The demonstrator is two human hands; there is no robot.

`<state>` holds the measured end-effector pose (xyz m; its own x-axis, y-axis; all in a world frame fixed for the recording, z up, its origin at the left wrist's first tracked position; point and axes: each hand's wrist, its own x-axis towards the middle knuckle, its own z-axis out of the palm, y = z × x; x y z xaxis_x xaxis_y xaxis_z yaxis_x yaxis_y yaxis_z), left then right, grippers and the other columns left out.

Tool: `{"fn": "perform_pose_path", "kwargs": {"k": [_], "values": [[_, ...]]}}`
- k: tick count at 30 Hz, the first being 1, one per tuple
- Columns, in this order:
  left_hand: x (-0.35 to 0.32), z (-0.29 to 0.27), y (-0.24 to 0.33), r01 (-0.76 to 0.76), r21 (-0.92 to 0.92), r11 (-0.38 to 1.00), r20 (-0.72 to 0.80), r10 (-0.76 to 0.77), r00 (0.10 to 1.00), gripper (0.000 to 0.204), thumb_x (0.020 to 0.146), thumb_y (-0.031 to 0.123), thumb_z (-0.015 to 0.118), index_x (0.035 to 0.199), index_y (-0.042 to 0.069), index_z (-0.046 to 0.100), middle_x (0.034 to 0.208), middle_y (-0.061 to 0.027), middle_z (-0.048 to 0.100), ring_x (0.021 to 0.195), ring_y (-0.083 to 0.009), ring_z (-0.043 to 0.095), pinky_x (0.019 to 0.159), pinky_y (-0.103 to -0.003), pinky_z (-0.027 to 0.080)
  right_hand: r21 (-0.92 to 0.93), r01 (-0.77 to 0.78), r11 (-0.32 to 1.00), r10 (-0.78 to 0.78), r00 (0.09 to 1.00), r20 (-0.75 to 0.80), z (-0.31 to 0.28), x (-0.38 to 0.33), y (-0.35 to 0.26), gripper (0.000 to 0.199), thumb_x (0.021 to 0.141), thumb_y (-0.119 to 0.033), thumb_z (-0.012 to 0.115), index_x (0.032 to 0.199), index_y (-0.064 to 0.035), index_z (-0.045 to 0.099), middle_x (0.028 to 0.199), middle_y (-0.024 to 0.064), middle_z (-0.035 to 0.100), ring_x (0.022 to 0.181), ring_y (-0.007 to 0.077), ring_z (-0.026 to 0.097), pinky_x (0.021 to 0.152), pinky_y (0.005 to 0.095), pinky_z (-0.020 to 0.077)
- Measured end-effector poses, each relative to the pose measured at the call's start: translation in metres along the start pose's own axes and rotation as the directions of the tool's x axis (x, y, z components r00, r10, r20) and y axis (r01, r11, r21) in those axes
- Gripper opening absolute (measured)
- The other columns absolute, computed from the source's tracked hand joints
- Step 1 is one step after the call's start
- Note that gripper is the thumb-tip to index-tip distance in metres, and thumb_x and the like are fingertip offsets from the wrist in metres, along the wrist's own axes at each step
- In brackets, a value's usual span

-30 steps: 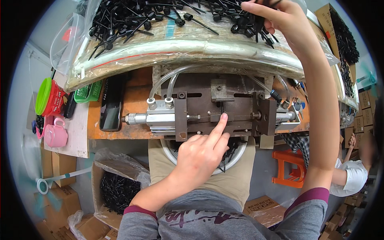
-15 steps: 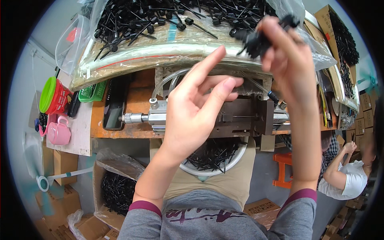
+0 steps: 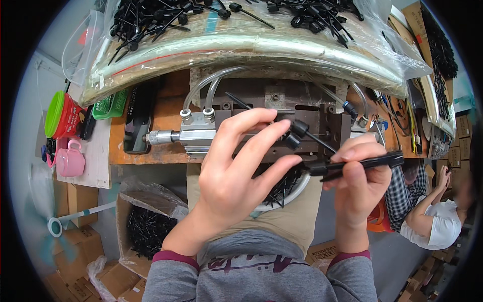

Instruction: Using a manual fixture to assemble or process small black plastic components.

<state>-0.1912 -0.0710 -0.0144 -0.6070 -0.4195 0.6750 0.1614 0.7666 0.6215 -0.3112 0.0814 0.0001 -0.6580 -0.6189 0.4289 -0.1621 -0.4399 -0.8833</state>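
Observation:
My left hand is over the metal fixture, fingers bent around a thin black plastic stem with a ribbed cap. The stem's far end sticks out past my index finger. To its right, my right hand grips several similar black stemmed pieces in a bundle. One of these points toward my left fingertips, its cap close to the other cap. My left thumb is near the end of the bundle. Behind both hands sits the dark fixture, partly hidden by my left hand.
A plastic-lined tray at the back holds heaped black stemmed pieces. A round white tub of them is at my lap, and a carton stands lower left. A phone and pink cup lie left. Another person sits right.
My right hand has come down from the tray with the bundle, to beside my left hand. My left hand, earlier empty with fingers apart, now has a stemmed piece between its fingers.

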Motion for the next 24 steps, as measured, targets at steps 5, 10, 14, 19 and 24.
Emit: {"fn": "perform_pose_path", "kwargs": {"k": [5,10,14,19,24], "values": [[-0.008,0.001,-0.001,-0.006,0.001,1.0,0.129,0.005,0.992,0.04,0.067,0.001,0.087,0.104,-0.001,0.072,0.125,-0.0169,0.062,0.1,-0.0237,0.067,0.084,-0.033,0.058,0.092,-0.105,0.99,0.114,0.989,-0.099,-0.005,-0.008,0.0,0.013,0.09,-0.003,0.069,0.098,0.0051,0.064,0.094,0.0157,0.061,0.063,0.0141,0.063,0.048,0.0216,0.0552],[-0.036,0.006,0.0,-0.032,0.09,0.995,0.268,0.007,0.964,0.034,0.068,-0.001,0.083,0.1,-0.003,0.071,0.132,-0.0227,0.061,0.096,-0.0267,0.07,0.082,-0.034,0.059,0.084,-0.122,0.989,0.133,0.979,-0.155,-0.02,-0.012,0.0,0.015,0.093,-0.008,0.067,0.099,0.0045,0.062,0.092,0.0146,0.061,0.057,0.0126,0.06,0.046,0.0217,0.053],[-0.051,0.015,-0.005,-0.164,0.295,0.941,0.324,0.063,0.944,0.032,0.07,0.006,0.081,0.1,0.0,0.072,0.124,-0.0178,0.067,0.089,-0.0259,0.071,0.078,-0.033,0.059,0.113,-0.183,0.977,0.202,0.963,-0.181,-0.024,-0.018,0.004,0.015,0.095,-0.01,0.065,0.1,0.0034,0.06,0.09,0.0135,0.061,0.053,0.0103,0.057,0.044,0.0207,0.0493],[-0.044,0.021,-0.006,-0.132,0.346,0.929,0.324,0.014,0.946,0.031,0.07,0.009,0.081,0.099,0.002,0.072,0.125,-0.0141,0.068,0.075,-0.0212,0.07,0.069,-0.029,0.057,0.156,-0.26,0.953,0.283,0.946,-0.156,-0.025,-0.02,0.004,0.017,0.097,-0.013,0.062,0.099,0.0039,0.058,0.085,0.0126,0.061,0.048,0.0093,0.054,0.041,0.0194,0.0447],[-0.04,0.016,-0.001,-0.082,0.351,0.933,0.364,-0.055,0.93,0.032,0.069,0.01,0.082,0.099,0.002,0.072,0.124,-0.0139,0.069,0.072,-0.0191,0.07,0.065,-0.028,0.055,0.233,-0.439,0.868,0.469,0.879,-0.09,-0.029,-0.02,-0.004,0.021,0.099,-0.016,0.061,0.097,0.0037,0.058,0.08,0.0114,0.062,0.045,0.0069,0.051,0.039,0.0172,0.0402]]}}
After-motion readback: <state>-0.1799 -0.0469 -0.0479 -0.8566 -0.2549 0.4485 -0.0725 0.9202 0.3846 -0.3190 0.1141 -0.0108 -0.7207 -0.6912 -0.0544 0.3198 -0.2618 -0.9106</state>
